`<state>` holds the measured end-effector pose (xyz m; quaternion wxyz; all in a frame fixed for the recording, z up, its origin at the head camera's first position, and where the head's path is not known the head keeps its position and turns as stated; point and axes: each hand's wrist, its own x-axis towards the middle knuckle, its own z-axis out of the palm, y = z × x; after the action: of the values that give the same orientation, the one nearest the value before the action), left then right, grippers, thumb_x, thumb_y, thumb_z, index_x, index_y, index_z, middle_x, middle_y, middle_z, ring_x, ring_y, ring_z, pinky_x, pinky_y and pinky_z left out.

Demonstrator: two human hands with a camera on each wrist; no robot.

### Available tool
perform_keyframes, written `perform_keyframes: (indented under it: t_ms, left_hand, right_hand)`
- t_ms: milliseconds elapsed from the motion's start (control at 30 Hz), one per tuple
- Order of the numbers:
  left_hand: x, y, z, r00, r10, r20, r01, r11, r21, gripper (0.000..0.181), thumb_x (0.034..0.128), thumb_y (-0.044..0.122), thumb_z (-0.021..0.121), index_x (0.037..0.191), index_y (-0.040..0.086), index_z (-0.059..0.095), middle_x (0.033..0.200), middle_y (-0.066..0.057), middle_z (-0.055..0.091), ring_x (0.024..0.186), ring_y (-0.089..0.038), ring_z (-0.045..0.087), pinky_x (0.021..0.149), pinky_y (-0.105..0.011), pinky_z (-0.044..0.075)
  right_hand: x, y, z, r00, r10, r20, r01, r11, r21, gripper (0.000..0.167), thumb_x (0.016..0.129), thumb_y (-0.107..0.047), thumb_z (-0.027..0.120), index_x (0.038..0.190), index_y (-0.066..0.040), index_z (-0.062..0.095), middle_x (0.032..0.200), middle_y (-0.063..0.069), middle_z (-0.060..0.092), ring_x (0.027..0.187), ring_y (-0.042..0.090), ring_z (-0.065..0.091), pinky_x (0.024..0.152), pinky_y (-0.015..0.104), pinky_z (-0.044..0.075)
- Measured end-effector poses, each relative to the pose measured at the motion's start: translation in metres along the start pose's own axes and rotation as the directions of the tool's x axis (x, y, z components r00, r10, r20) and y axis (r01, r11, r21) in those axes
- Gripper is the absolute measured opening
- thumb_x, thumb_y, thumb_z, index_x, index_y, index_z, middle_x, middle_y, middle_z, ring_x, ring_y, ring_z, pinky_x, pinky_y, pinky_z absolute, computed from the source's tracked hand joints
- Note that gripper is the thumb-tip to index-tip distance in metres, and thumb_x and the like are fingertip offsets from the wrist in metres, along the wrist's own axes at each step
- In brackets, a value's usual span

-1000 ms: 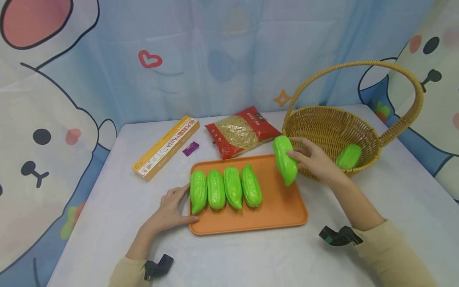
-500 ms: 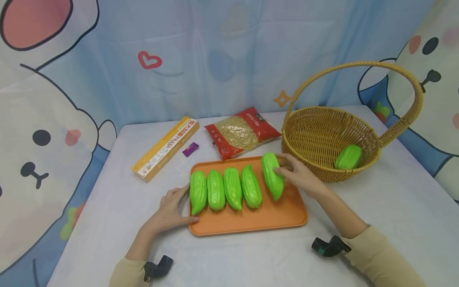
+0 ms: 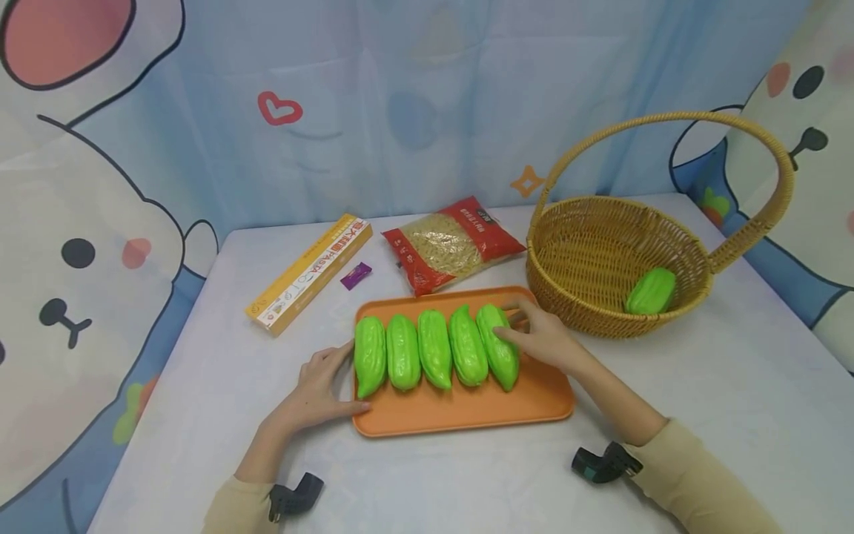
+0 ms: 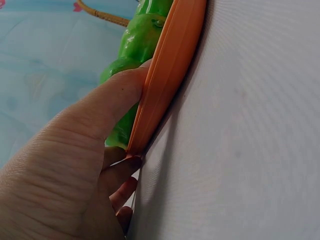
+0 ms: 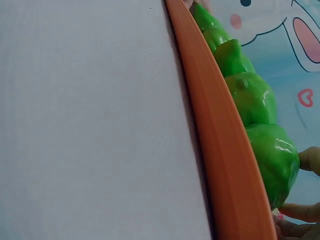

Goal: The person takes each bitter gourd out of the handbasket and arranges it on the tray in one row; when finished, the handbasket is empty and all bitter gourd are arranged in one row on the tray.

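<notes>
Several glossy green ridged gourds with pointed tips lie side by side in an orange tray (image 3: 427, 424). My right hand (image 3: 543, 337) pinches the rightmost gourd (image 3: 499, 352), thumb on its right side; it leans against the neighbouring gourd (image 3: 468, 348). In the right wrist view, only fingertips (image 5: 311, 160) show at the near gourd (image 5: 272, 160). My left hand (image 3: 320, 389) holds the tray's left end, its thumb at the front rim and its fingers along the side. In the left wrist view, the thumb (image 4: 117, 92) touches the tray wall (image 4: 167, 75).
A wicker basket (image 3: 567, 297) with a tall handle stands at the back right, with one green gourd (image 3: 651, 291) inside. Behind the tray lie a red bag of pasta (image 3: 454, 245), a small purple packet (image 3: 356, 276) and a long yellow pasta box (image 3: 310, 274). A patterned curtain hangs behind.
My right hand has carried the gourd left and down from beside the basket into the tray, beside the row. The left hand has stayed at the tray's left end.
</notes>
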<state>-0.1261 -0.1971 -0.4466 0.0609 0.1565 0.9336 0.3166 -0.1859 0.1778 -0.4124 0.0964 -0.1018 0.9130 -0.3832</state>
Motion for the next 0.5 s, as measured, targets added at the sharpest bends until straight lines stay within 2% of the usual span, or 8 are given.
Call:
perform_keyframes:
  t_ms: [133, 367, 500]
  left_hand:
    - [0.0003, 0.0006, -0.0003, 1.0, -0.008, 0.004, 0.008, 1.0, -0.004, 0.106, 0.0623, 0.058, 0.075, 0.146, 0.017, 0.025, 0.134, -0.007, 0.042, 0.125, -0.026, 0.026, 0.099, -0.051, 0.024]
    - [0.0, 0.0, 0.0004, 1.0, 0.002, 0.004, -0.002, 1.0, -0.008, 0.105, 0.0626, 0.057, 0.075, 0.146, 0.015, 0.025, 0.135, -0.006, 0.042, 0.126, -0.027, 0.025, 0.099, -0.051, 0.022]
    - [0.0001, 0.0004, 0.0002, 1.0, 0.003, 0.004, -0.003, 1.0, -0.006, 0.105, 0.0631, 0.056, 0.075, 0.146, 0.014, 0.025, 0.134, -0.006, 0.042, 0.126, -0.027, 0.025, 0.099, -0.05, 0.022]
  right_hand:
    - [0.0009, 0.0011, 0.0006, 1.0, 0.004, -0.001, -0.004, 1.0, -0.015, 0.061, 0.085, -0.049, 0.059, 0.127, -0.007, 0.044, 0.115, 0.02, 0.056, 0.106, 0.036, 0.052, 0.081, 0.049, 0.045]
    - [0.0019, 0.0053, 0.003, 0.999, 0.033, 0.008, -0.033, 0.997, 0.068, 0.062, 0.084, -0.049, 0.06, 0.129, -0.008, 0.044, 0.118, 0.021, 0.054, 0.111, 0.041, 0.048, 0.085, 0.051, 0.042]
    - [0.0013, 0.0045, 0.0024, 0.999, 0.039, 0.025, -0.042, 0.99, 0.137, 0.063, 0.084, -0.046, 0.061, 0.13, -0.007, 0.043, 0.12, 0.023, 0.052, 0.11, 0.041, 0.048, 0.077, 0.044, 0.049]
